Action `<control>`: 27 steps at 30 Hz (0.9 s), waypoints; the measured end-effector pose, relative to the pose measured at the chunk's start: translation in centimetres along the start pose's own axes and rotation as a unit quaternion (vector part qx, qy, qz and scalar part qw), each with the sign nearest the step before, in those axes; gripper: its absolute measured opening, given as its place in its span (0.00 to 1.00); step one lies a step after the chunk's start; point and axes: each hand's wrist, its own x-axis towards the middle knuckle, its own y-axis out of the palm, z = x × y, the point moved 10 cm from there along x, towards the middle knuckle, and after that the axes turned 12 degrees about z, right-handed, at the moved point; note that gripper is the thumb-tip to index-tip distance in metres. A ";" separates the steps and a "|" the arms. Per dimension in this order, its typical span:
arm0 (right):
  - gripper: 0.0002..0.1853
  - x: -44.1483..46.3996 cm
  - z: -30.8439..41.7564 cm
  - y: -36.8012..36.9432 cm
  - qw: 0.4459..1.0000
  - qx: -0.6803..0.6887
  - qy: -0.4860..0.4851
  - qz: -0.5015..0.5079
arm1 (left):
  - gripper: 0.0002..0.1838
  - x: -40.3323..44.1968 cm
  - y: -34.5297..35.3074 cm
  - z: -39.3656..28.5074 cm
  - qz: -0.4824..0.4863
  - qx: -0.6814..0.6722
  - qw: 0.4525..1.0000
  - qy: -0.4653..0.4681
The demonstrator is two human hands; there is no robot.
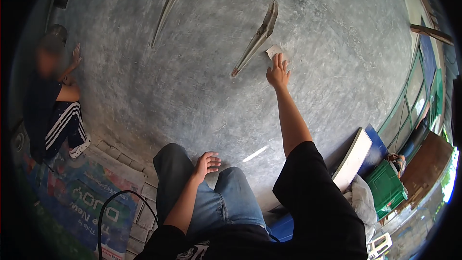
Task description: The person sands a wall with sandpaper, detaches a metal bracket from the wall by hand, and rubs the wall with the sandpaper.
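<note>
My right hand [278,71] is stretched out against the grey wall [202,91], fingers extended over a small beige sheet of sandpaper [273,51]. The palm and fingers hide part of the sheet, which lies against the wall. Just left of it, a metal shelf bracket [257,38] juts from the wall. My left hand [206,166] hovers above my knees, with its fingers loosely bent and apart, holding nothing.
A second bracket [166,9] is fixed at upper left. Another person [53,96] crouches at far left, one hand on the wall. A printed banner [96,212] covers the floor. At right are a white board [352,159], a green crate [386,188] and a black cable [103,212] at lower left.
</note>
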 end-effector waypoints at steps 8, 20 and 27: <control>0.20 -5.7 5.4 3.2 0.967 -0.105 -0.202 -0.117 | 0.24 -0.2 0.1 -0.3 0.013 -0.007 1.000 0.015; 0.18 -0.3 14.8 2.2 0.937 -0.095 -0.324 -0.094 | 0.20 -0.3 0.7 -0.2 0.022 -0.005 1.000 -0.003; 0.19 -10.3 17.3 16.8 0.904 -0.091 -0.412 0.068 | 0.23 -0.1 0.6 -0.5 0.030 0.020 0.999 0.005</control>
